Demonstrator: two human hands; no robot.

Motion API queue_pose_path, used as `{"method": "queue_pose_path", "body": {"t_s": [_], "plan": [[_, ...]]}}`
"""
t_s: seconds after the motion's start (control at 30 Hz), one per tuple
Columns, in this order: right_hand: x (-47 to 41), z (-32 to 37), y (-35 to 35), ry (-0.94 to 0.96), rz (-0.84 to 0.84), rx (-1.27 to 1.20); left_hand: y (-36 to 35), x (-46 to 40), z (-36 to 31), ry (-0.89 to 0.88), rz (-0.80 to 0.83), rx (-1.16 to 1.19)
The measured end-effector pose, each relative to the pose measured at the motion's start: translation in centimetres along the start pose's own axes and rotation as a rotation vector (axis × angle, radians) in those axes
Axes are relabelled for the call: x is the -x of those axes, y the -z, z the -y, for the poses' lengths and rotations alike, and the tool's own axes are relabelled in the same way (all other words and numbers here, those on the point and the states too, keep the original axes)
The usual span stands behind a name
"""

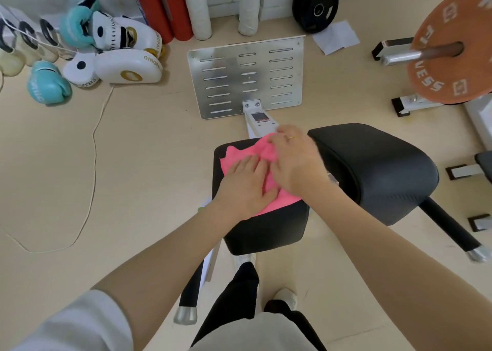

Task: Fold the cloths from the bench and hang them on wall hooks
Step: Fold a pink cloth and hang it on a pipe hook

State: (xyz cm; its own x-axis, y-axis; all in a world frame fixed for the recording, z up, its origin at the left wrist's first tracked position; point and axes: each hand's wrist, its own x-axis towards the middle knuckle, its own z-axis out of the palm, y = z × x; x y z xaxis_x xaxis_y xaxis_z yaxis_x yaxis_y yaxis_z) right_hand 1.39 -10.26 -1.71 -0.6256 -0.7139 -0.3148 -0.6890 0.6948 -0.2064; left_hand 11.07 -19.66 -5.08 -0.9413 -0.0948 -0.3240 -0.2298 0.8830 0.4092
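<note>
Pressing flat with the left grip (pixel 243 182), palm down and holding nothing, on the near half of the pink cloth (pixel 282 194) spread over the black desk (pixel 266 228). Right grip (pixel 294 161) pinching the far edge, nearer the fold; likely drawing toward the body next.

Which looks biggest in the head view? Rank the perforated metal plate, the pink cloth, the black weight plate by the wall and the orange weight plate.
1. perforated metal plate
2. orange weight plate, cut off by the frame and nearer, so unsure
3. pink cloth, partly under both hands
4. black weight plate
</note>
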Motion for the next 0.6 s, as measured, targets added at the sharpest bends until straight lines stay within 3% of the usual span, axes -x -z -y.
{"method": "queue_pose_path", "body": {"t_s": [0.03,0.1,0.2,0.27,0.37,0.5,0.6], "plan": [[-0.4,0.6,-0.3,0.161,0.092,-0.057,-0.2,0.0,0.3,-0.001,0.028,-0.045],[-0.9,1.1,-1.6,0.262,0.263,-0.161,-0.7,0.1,0.6,0.001,0.048,-0.110],[-0.9,-1.2,-3.2,0.071,0.244,-0.140,-0.8,0.5,0.5,-0.005,-0.006,-0.021],[-0.1,-3.2,-3.7,-0.109,0.253,-0.129,-0.4,0.5,0.4,0.089,0.015,0.107],[1.2,-4.7,-3.6,-0.375,0.305,-0.389,0.3,0.4,0.5,0.196,0.052,0.146],[2.5,-3.8,-3.0,-0.354,0.170,-0.582,0.3,0.3,0.5,0.197,0.079,0.099],[3.4,-2.7,-2.0,-0.291,0.069,-0.511,0.3,0.6,-0.1,0.205,0.049,0.085]]}}
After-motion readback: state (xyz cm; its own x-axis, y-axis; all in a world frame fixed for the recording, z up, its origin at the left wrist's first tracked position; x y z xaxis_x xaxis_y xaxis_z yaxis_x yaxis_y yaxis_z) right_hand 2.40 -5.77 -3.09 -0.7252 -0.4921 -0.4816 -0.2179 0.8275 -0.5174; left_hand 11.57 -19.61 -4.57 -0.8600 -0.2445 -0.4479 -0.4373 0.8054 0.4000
